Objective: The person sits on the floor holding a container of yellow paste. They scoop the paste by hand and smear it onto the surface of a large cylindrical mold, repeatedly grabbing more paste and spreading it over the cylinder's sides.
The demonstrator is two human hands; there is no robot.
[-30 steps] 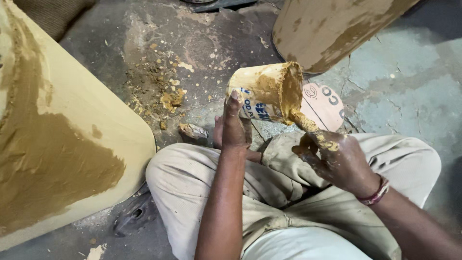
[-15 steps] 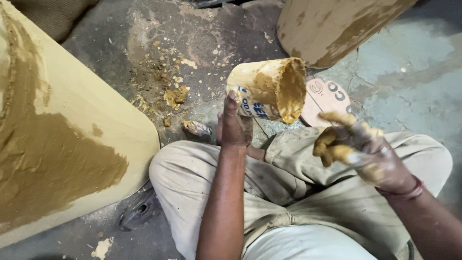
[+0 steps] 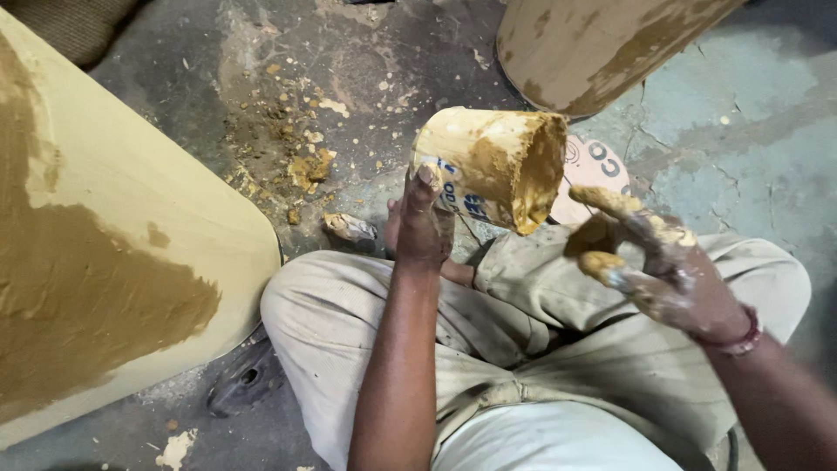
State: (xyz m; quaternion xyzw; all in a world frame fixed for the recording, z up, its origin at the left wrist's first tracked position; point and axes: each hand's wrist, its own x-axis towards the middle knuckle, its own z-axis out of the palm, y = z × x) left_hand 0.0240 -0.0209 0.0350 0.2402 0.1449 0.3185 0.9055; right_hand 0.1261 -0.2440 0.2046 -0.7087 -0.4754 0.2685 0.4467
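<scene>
Panel: a large cream board (image 3: 113, 262) lies far to the left of the holding hand, its lower part spread with a brown-ochre paste, its rounded corner close to the person's knee.
Floor: grey concrete (image 3: 261, 105) above and left of the grip, strewn with ochre crumbs (image 3: 301, 166) and a small crumpled scrap (image 3: 349, 227) just left of the wrist.
Shoe: a dark sandal (image 3: 244, 388) sits low, left of the forearm, beside the trouser leg.
Left hand: the left hand (image 3: 423, 227) is wrapped around the base of the tin, thumb pressed up its side, fingers behind it.
Tin: a round can (image 3: 488, 166), tilted with its mouth to the right, smeared with ochre paste inside and out; a white label with blue print shows just beside the thumb.
Disc: a round pale lid (image 3: 593, 170) with dark ring marks lies on the floor behind the tin's mouth.
Right hand: the right hand (image 3: 654, 262), right of the tin and apart from it, has loosely spread, curled fingers caked in paste; it grips nothing.
Cylinder: a paste-coated rounded form (image 3: 602, 44) stands above the tin.
</scene>
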